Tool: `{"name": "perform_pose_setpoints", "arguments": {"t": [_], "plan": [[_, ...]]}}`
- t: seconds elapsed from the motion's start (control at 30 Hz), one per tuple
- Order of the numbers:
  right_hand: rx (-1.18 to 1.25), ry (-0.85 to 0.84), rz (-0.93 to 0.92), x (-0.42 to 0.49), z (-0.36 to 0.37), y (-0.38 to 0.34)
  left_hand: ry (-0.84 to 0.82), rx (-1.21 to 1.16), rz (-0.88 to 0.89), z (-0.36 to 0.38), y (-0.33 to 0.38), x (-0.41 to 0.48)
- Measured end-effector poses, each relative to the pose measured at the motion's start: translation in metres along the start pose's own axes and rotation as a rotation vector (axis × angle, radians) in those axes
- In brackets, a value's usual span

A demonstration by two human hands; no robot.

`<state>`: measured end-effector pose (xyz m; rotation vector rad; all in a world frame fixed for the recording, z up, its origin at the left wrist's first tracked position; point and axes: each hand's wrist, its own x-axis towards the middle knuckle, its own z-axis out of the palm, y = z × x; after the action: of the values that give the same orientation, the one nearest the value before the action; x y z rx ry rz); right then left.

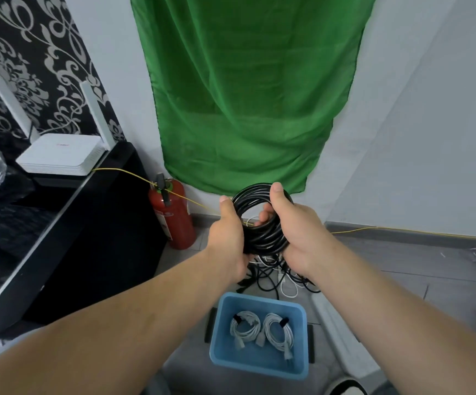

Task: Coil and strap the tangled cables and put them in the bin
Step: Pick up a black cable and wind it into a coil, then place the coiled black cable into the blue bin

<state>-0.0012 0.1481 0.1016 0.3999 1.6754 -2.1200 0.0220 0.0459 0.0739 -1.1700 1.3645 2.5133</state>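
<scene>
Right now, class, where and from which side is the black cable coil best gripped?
Grip the black cable coil on its opposite sides, as the left hand and right hand do, from the near side: it stands upright, so clamping both sides likely keeps loops bundled.

arms outstretched, left hand (226,238) and right hand (296,232) grip the black coil (262,238).

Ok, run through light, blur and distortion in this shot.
Head view: soft, even light, no hard shadows; the white router is nearly washed out; wide-angle bending bows the edge of the black cabinet; the black cable coil and blue bin are fairly sharp, corners softer.
</scene>
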Motion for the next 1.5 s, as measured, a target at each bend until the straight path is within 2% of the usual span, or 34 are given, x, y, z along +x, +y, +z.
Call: {"name": "perform_pose_setpoints", "arguments": {"t": [0.2,0.3,0.5,0.7,0.77,0.87,0.97,1.03,1.3,1.5], "plan": [[-0.046,0.007,0.019,0.007,0.016,-0.006,-0.053,-0.024,-0.073,-0.011,0.017,-0.011],[-0.212,-0.076,-0.035,0.009,0.018,-0.007,-0.098,0.047,-0.128,-0.026,0.016,-0.008],[-0.611,-0.086,-0.118,0.015,0.018,0.024,0.103,0.64,0.042,-0.07,0.001,0.007],[-0.68,-0.009,-0.076,0.022,0.04,0.078,0.11,0.746,0.064,-0.11,-0.017,0.024],[-0.711,0.001,-0.035,0.027,0.048,0.104,0.122,0.861,0.042,-0.136,-0.028,0.038],[-0.678,0.043,0.037,0.039,0.056,0.137,0.094,1.271,-0.001,-0.184,-0.054,0.061],[-0.61,0.094,0.075,0.052,0.063,0.159,-0.013,1.618,-0.113,-0.222,-0.083,0.076],[-0.625,0.086,0.1,0.062,0.07,0.177,-0.08,1.73,-0.189,-0.24,-0.106,0.088],[-0.659,0.049,0.177,0.095,0.087,0.212,-0.105,1.747,-0.371,-0.258,-0.151,0.134],[-0.687,0.054,0.155,0.109,0.084,0.226,-0.226,1.767,-0.435,-0.259,-0.158,0.154]]}}
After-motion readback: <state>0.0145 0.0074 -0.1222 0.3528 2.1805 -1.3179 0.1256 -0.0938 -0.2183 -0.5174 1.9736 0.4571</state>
